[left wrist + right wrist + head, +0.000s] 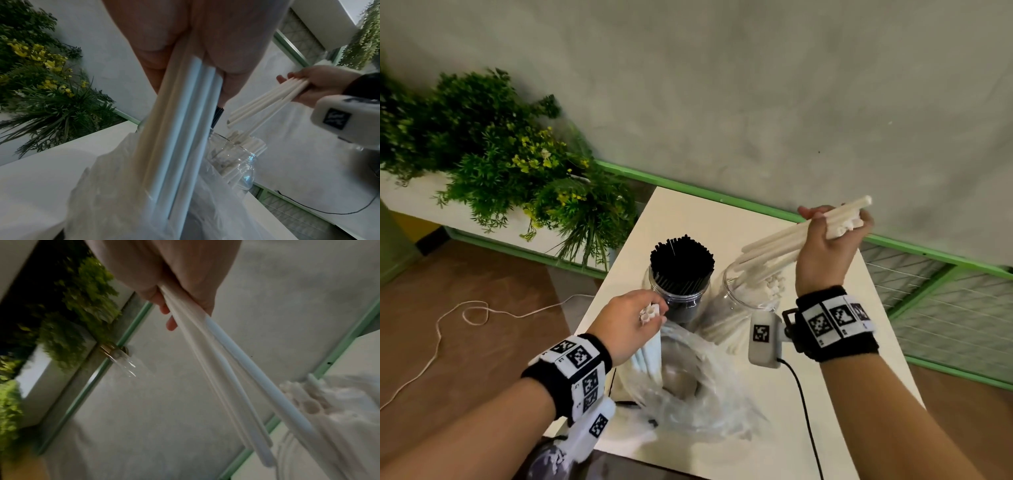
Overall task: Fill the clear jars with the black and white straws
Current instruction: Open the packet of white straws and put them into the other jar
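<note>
Two clear jars stand on the white table (825, 404). The left jar (679, 291) is packed with black straws (682, 255). The right jar (750, 301) holds white straws (774, 286). My right hand (825, 240) grips a bundle of white straws (774, 241) slanting down over the right jar's mouth (232, 142). My left hand (631, 322) grips another bunch of white straws (185, 138) upright, their lower ends inside a clear plastic bag (688, 387). The right wrist view shows the held straws (236, 369) fanning toward the jar's straws (308, 402).
Green and yellow plants (493, 161) in a white planter stand left of the table. A grey wall with a green rail (739, 202) runs behind. A white cord (448, 325) lies on the brown floor; a black cable (804, 411) crosses the table.
</note>
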